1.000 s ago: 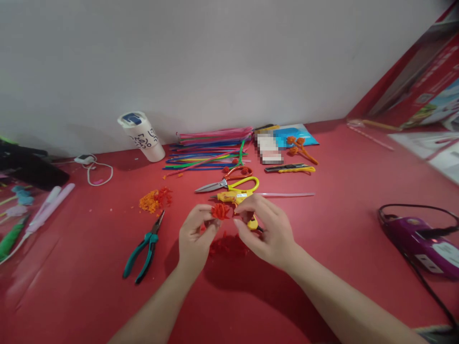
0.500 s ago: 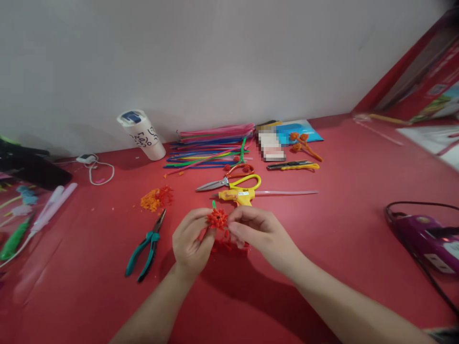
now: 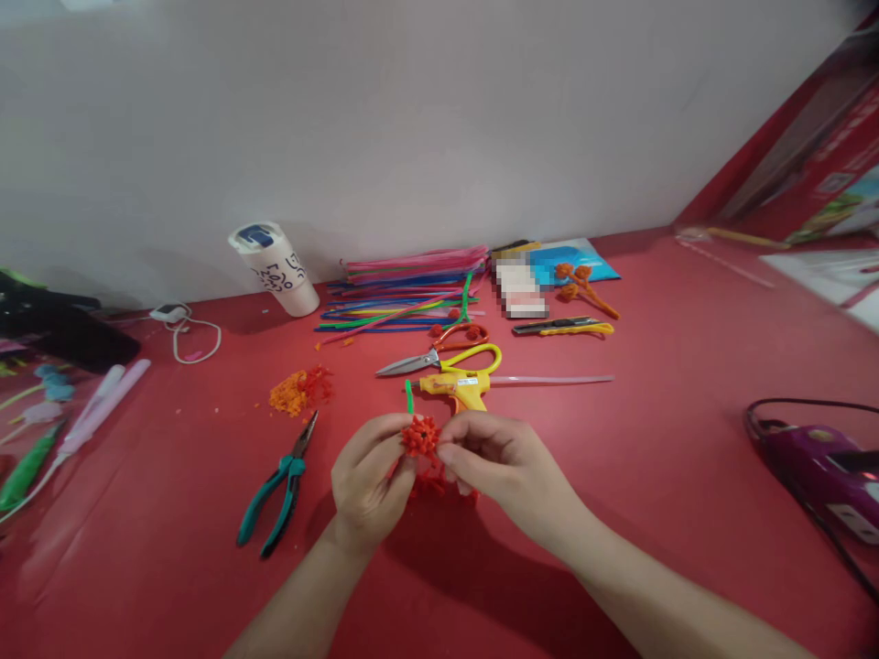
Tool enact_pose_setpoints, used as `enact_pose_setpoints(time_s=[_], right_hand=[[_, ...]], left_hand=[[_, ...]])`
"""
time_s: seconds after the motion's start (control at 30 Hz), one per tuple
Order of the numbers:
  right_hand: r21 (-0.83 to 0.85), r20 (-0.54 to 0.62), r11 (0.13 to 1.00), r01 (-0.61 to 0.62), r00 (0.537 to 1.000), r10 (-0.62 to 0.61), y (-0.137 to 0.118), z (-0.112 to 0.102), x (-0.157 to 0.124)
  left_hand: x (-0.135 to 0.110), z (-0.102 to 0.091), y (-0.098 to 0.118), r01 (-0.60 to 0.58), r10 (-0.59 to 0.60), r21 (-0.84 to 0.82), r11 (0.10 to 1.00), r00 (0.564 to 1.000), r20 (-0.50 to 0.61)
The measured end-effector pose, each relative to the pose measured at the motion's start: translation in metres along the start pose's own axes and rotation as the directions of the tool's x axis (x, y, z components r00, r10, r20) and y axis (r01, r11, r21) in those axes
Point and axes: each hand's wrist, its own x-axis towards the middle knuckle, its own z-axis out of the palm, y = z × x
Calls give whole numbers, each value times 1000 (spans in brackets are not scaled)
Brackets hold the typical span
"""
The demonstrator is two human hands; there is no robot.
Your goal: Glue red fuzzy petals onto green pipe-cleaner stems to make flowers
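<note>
Left hand [image 3: 373, 478] pinching red flower [image 3: 421, 438]; right hand [image 3: 504, 462] against its edge.

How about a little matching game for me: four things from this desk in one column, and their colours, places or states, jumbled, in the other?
Things:
1. Spiky flower-like piece
2. Pliers
3. Glue gun
4. Tumbler

Descriptions:
A. White with dark markings
B. Teal handles, spread apart
C. Red, held in the left hand, with the right hand close against it
D. Yellow, with a long pale stick lying in line behind it

Right pairs: 1-C, 2-B, 3-D, 4-A
</note>
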Motion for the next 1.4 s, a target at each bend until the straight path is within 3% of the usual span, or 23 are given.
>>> enact_pose_setpoints(time_s=[0.37,0.7,0.93,1.4], right_hand=[[-25,14,1000,-19,1000,19,-1,-4,0],[47,-18,995,-82,996,83,2,1,1],[74,-27,993,-88,996,91,-1,2,1],[65,-14,994,-83,996,84,1,0,2]], left_hand=[[-1,-2,1,101,-101,-29,994,995,-2],[0,0,1,73,-72,-56,996,997,19],[1,-1,1,5,-6,20,1000,1000,15],[-2,-1,-3,9,-10,18,1000,1000,29]])
